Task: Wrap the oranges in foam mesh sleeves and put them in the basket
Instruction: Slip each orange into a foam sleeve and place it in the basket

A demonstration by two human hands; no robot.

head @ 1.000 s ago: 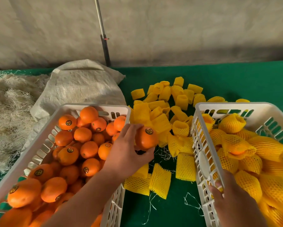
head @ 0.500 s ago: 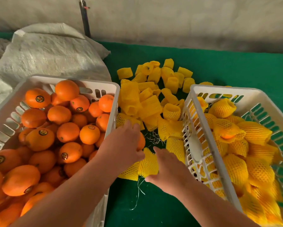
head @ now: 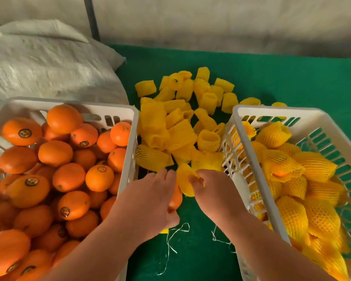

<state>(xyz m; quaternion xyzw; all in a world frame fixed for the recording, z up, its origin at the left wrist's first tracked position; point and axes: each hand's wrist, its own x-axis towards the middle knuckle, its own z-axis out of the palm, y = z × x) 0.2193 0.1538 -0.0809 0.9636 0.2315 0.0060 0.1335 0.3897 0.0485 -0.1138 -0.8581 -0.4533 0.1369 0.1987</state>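
Orange (head: 175, 196) shows only as a sliver at centre frame, low between the two baskets, cupped under the left hand (head: 150, 201), whose fingers curl over its top and hide most of it. Immediately to its right, the right hand (head: 213, 191) pinches a yellow foam mesh sleeve (head: 183, 180) by its rim, thumb and fingers curled into the foam. Fruit and sleeve look to be touching or very nearly so, the sleeve just above and right of the orange.

The coming move likely turns on this pairing: the sleeve's mouth must face left toward the fruit, and whether it is already spread cannot be told. Its long axis seems to run up-left to down-right, tilted across the gap.

More loose sleeves (head: 182, 118) lie piled on the green table (head: 282, 82) in the upper centre. The left basket (head: 128, 151) holds bare oranges (head: 55, 153); the right basket (head: 249, 122), nearer the sleeve-holding hand, holds wrapped oranges (head: 312, 167) and looks like the destination. A grey sack (head: 44, 63) fills the upper left.
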